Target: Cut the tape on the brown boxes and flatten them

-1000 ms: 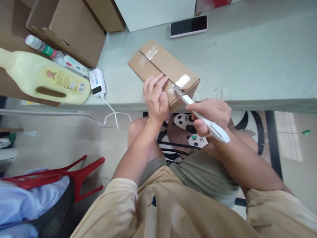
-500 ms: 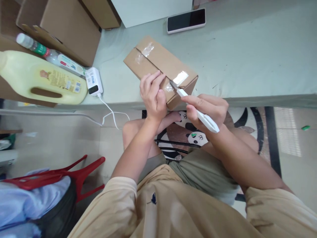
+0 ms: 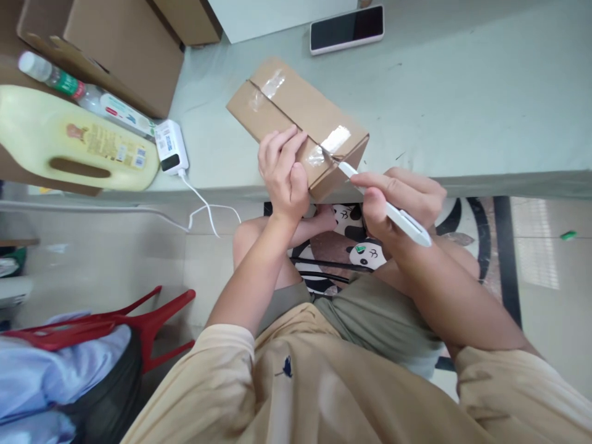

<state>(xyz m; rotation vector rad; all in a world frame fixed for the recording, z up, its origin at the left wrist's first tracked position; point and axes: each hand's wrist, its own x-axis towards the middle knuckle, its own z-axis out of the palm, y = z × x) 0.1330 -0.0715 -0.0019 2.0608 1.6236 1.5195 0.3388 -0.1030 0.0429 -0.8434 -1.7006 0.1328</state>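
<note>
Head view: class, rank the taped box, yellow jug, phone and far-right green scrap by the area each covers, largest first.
1. Yellow jug and taped box: too alike to rank; the frame edge clips the jug and the left hand hides part of the box.
2. Phone.
3. Green scrap.

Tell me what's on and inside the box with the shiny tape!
On the cardboard box are clear tape, in two places across the seam, and the left hand. The hand covers part of the top. The flaps cover the inside, so I can't see that.
</note>
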